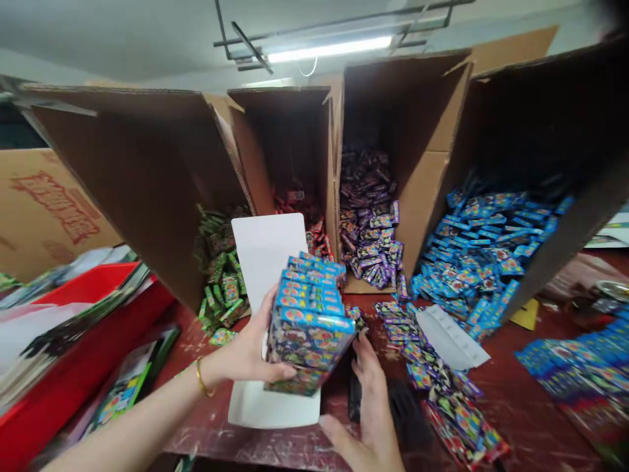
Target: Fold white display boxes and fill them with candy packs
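Note:
A printed box (304, 341) with small blue-edged packets (312, 285) stacked in it sits tilted in front of me. Its white inner flaps (268, 252) spread above and below. My left hand (260, 344) grips the box from the left, thumb across its near face. To the right of the box, my right hand (366, 406) is open, thumb and fingers apart. Its fingertips come close to the box's right edge, and whether they touch is unclear. Just beyond them lies a purple packet (358, 318).
Tall cardboard cartons stand behind, holding green packets (226, 288), red packets (319, 239), purple packets (371, 242) and blue packets (472, 252). Overlapping packets (442, 387) and a white card (449, 337) lie at right. A red bin (113, 328) stands left.

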`<state>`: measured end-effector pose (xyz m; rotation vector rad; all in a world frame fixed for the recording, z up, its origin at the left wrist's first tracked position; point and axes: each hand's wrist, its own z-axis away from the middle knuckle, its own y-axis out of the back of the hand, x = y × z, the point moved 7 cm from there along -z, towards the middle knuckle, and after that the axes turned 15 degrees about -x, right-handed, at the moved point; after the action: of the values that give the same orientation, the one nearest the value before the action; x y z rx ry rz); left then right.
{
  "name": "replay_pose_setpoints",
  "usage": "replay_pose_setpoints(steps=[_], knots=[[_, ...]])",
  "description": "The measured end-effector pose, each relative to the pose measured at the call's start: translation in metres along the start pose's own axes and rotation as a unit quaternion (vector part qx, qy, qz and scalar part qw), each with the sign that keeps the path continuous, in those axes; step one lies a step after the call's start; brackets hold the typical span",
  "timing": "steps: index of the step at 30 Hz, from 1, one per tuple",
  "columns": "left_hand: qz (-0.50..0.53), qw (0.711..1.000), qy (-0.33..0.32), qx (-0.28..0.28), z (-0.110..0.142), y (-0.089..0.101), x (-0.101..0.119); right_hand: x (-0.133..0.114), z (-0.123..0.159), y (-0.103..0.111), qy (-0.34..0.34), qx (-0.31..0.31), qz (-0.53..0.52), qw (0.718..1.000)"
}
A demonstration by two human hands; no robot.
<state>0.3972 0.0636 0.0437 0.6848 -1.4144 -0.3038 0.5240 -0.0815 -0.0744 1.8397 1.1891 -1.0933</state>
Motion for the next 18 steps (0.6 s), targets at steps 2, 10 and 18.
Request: replay_pose_setpoints(steps=[2,10,18], knots=[[-0.138,0.990,0.038,-0.012,0.014,0.024,-0.027,-0.004,-0.007,-0.025,0.010,-0.008,0.023,1.000],[-0.331,0.908,0.186,-0.175,0.009,0.008,-0.126,0.078,0.028,-0.096,-0.069,-0.039,0.266,0.961],[-0.381,0.891,0.213,-0.124,0.030,0.008,-0.123,0.096,0.029,-0.096,-0.129,-0.136,0.365,0.912]])
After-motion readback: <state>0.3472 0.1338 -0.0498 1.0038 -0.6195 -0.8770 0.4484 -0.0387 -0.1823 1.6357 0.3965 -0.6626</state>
